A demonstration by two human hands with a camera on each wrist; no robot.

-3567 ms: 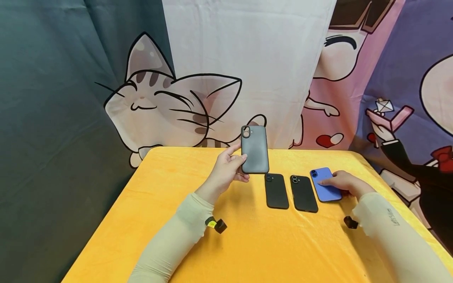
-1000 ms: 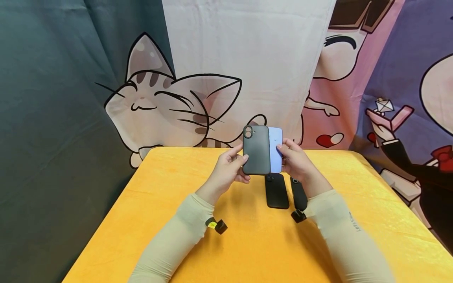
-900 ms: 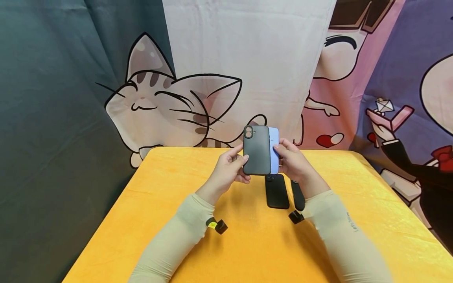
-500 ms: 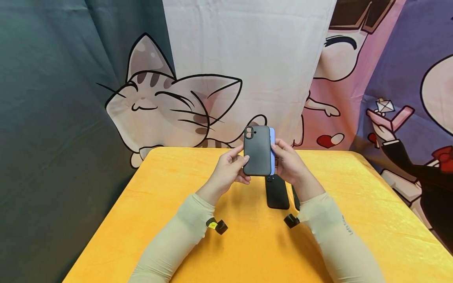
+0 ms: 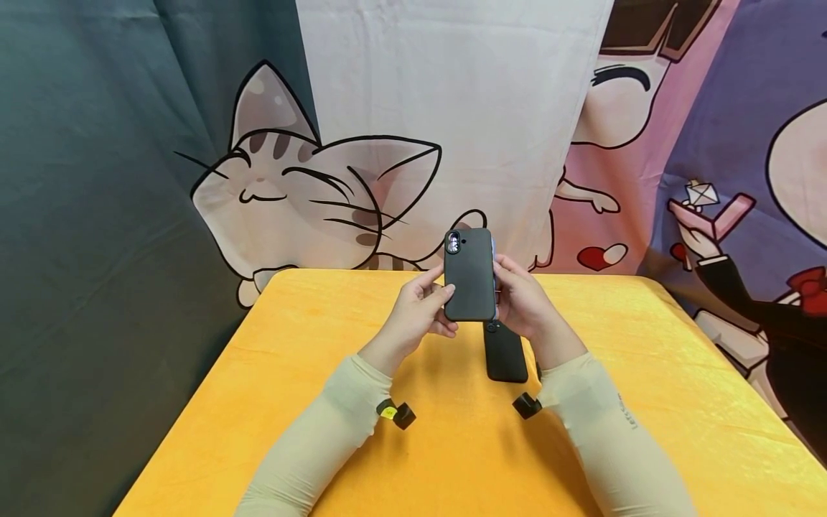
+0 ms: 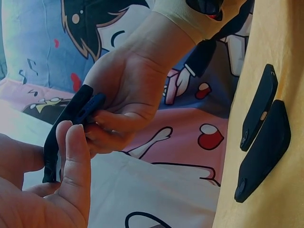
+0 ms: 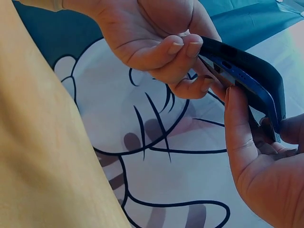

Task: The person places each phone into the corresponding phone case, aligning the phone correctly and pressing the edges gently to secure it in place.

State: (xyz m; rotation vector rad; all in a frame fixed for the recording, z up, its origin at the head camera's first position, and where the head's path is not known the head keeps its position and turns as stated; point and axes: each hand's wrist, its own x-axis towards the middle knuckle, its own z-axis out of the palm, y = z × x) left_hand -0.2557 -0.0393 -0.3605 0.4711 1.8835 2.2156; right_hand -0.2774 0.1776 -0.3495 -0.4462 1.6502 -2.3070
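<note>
My left hand [image 5: 416, 309] grips the left side of a black phone case [image 5: 469, 276], thumb on its back, held up above the table's far edge. With its fingers at the opposite side, my right hand [image 5: 526, 298] holds a blue phone [image 7: 247, 83] that sits partly inside the case. In the right wrist view the phone lies at a slant, one long edge standing out of the case. Camera lenses show through the case's cutout in the head view. Most of the phone is hidden behind the case in that view.
Two black phone-shaped things lie on the yellow tablecloth [image 5: 446, 445]: a nearer black one [image 5: 506, 352] below the case, and another black one [image 6: 261, 107] with a gold side button, mostly hidden by my right arm in the head view. A cartoon-printed curtain [image 5: 388, 86] hangs behind.
My right hand picked the blue phone up from the table, brought it left behind the case, and moved it farther in until only a thin blue edge shows. My left hand stays nearly still.
</note>
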